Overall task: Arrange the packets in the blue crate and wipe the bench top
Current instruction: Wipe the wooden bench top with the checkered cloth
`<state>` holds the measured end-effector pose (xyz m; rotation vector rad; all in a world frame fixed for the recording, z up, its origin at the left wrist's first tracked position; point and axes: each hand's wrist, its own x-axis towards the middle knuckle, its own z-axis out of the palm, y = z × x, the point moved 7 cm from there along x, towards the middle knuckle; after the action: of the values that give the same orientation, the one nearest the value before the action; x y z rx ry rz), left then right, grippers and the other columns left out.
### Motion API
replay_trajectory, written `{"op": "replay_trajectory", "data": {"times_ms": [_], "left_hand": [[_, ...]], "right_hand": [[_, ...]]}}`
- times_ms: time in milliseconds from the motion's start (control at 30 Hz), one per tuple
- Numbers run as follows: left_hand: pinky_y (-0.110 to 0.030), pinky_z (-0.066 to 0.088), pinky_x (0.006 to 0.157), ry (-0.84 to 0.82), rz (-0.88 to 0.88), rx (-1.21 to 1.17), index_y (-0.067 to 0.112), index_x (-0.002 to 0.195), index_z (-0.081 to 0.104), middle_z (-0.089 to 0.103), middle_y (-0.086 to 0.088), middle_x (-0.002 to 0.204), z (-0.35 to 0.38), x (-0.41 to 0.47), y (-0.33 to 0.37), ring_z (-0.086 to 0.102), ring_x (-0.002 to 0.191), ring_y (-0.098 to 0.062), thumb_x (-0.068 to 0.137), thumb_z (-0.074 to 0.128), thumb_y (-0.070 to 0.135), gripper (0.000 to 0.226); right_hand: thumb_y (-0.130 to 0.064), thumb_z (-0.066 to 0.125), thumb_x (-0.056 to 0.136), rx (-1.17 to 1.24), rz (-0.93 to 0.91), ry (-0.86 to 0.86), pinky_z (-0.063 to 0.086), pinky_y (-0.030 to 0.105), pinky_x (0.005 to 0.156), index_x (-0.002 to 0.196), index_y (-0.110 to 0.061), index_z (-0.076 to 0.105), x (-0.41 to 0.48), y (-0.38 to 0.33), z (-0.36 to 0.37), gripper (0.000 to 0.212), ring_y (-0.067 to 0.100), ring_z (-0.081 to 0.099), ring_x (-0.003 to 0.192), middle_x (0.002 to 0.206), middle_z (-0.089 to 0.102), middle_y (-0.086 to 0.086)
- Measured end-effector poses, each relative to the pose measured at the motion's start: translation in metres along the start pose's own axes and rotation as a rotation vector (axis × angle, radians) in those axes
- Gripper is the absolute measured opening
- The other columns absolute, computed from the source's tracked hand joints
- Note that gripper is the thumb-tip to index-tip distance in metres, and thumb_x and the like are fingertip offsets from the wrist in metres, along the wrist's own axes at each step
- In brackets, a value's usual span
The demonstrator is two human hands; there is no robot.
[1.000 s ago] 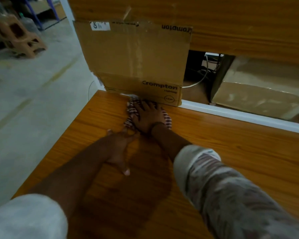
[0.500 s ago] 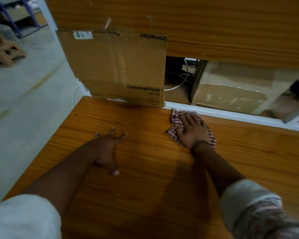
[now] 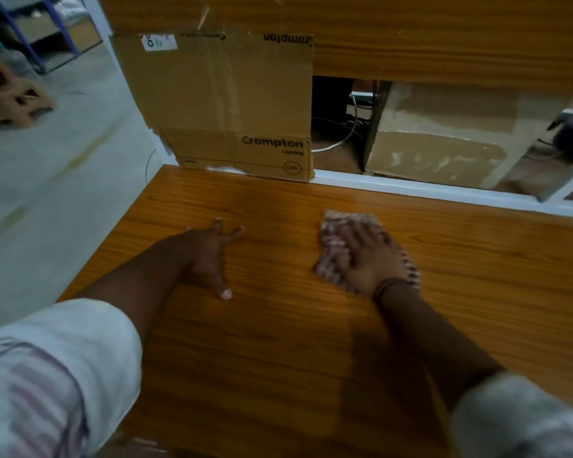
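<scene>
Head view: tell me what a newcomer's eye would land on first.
First the right hand, pressed flat on a checked cloth in the middle of the orange wood-grain bench top. Next the left hand, splayed bare on the wood beside it. Behind them, a Crompton cardboard box stands at the bench's far edge.

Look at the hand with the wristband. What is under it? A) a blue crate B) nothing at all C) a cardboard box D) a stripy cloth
D: the right hand lies flat on a stripy cloth that is spread on the wooden bench top, while the left hand rests bare on the wood beside it.
</scene>
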<state>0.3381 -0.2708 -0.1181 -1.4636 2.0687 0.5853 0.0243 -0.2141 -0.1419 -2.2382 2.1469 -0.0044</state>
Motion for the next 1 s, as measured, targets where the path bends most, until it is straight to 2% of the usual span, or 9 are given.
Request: {"op": "replay_trajectory", "data": {"times_ms": [67, 133, 300, 400, 467, 533, 667, 833, 1000], "left_hand": [[-0.061, -0.007, 0.119, 0.003, -0.002, -0.008, 0.053, 0.150, -0.017, -0.028, -0.007, 0.162, -0.002, -0.004, 0.003, -0.011, 0.151, -0.040, 0.052, 0.089, 0.065, 0.145], [-0.063, -0.006, 0.119, -0.024, -0.014, -0.030, 0.054, 0.150, -0.017, -0.029, -0.007, 0.162, 0.000, -0.005, 0.002, -0.012, 0.151, -0.040, 0.050, 0.090, 0.065, 0.146], [-0.064, 0.004, 0.120, -0.038, -0.043, -0.058, 0.057, 0.148, -0.015, -0.029, -0.003, 0.162, 0.000, -0.003, 0.002, -0.011, 0.151, -0.041, 0.041, 0.092, 0.065, 0.152], [-0.063, 0.015, 0.119, -0.040, -0.049, -0.074, 0.055, 0.150, -0.014, -0.029, -0.002, 0.162, 0.002, -0.004, 0.000, -0.006, 0.152, -0.040, 0.042, 0.093, 0.064, 0.152], [-0.063, 0.019, 0.119, -0.031, -0.050, -0.075, 0.056, 0.150, -0.013, -0.027, -0.002, 0.163, 0.002, -0.005, 0.000, -0.004, 0.152, -0.040, 0.039, 0.092, 0.066, 0.154], [-0.063, 0.019, 0.119, -0.017, -0.050, -0.070, 0.056, 0.150, -0.013, -0.027, -0.002, 0.163, 0.002, -0.005, 0.001, -0.004, 0.152, -0.040, 0.040, 0.092, 0.065, 0.152], [-0.066, 0.021, 0.117, -0.022, -0.062, -0.053, 0.061, 0.147, -0.014, -0.028, 0.001, 0.163, 0.003, -0.005, -0.001, -0.003, 0.152, -0.041, 0.034, 0.091, 0.071, 0.155], [-0.063, 0.024, 0.117, 0.018, -0.065, -0.094, 0.063, 0.145, -0.010, -0.020, 0.002, 0.165, 0.003, -0.003, -0.001, 0.003, 0.152, -0.040, 0.023, 0.090, 0.074, 0.159], [-0.053, 0.025, 0.118, 0.024, -0.049, -0.052, 0.037, 0.159, 0.002, -0.006, -0.004, 0.168, -0.005, -0.027, 0.024, 0.009, 0.152, -0.036, 0.056, 0.089, 0.058, 0.137]], "right_hand": [[-0.066, 0.010, 0.093, 0.006, 0.208, -0.023, 0.012, 0.050, 0.120, 0.158, -0.034, 0.015, 0.017, 0.035, -0.003, 0.073, 0.023, 0.009, 0.153, 0.167, 0.012, -0.001], [-0.066, 0.013, 0.095, 0.026, 0.185, -0.023, 0.010, 0.052, 0.121, 0.159, -0.033, 0.014, 0.014, 0.015, -0.003, 0.072, 0.025, 0.009, 0.153, 0.167, 0.011, 0.000], [-0.060, 0.025, 0.098, 0.108, -0.333, -0.027, 0.014, 0.054, 0.120, 0.156, -0.027, 0.029, -0.108, -0.136, 0.005, 0.067, 0.030, 0.018, 0.151, 0.162, 0.028, 0.006], [-0.065, 0.022, 0.099, 0.112, -0.553, -0.104, 0.003, 0.051, 0.122, 0.157, -0.032, 0.019, -0.171, -0.166, 0.011, 0.067, 0.025, 0.006, 0.154, 0.166, 0.016, 0.000], [-0.065, 0.022, 0.098, 0.053, -0.494, -0.066, 0.012, 0.052, 0.121, 0.155, -0.031, 0.031, -0.149, -0.135, 0.008, 0.067, 0.025, 0.018, 0.152, 0.163, 0.028, 0.001], [-0.064, 0.017, 0.093, 0.009, -0.253, -0.040, 0.017, 0.050, 0.119, 0.154, -0.027, 0.036, -0.100, -0.081, 0.006, 0.073, 0.026, 0.025, 0.150, 0.160, 0.034, 0.004], [-0.067, 0.009, 0.094, 0.005, 0.126, -0.044, 0.012, 0.052, 0.119, 0.159, -0.029, 0.019, -0.047, -0.016, 0.002, 0.075, 0.027, 0.013, 0.153, 0.166, 0.016, 0.003], [-0.063, 0.020, 0.096, 0.039, -0.196, -0.058, 0.014, 0.054, 0.119, 0.156, -0.028, 0.029, -0.121, -0.108, 0.008, 0.070, 0.028, 0.020, 0.151, 0.163, 0.027, 0.006], [-0.066, 0.021, 0.100, 0.036, -0.197, -0.075, 0.012, 0.053, 0.121, 0.158, -0.036, 0.016, -0.206, -0.083, 0.008, 0.066, 0.023, 0.011, 0.153, 0.166, 0.017, -0.002]]}}
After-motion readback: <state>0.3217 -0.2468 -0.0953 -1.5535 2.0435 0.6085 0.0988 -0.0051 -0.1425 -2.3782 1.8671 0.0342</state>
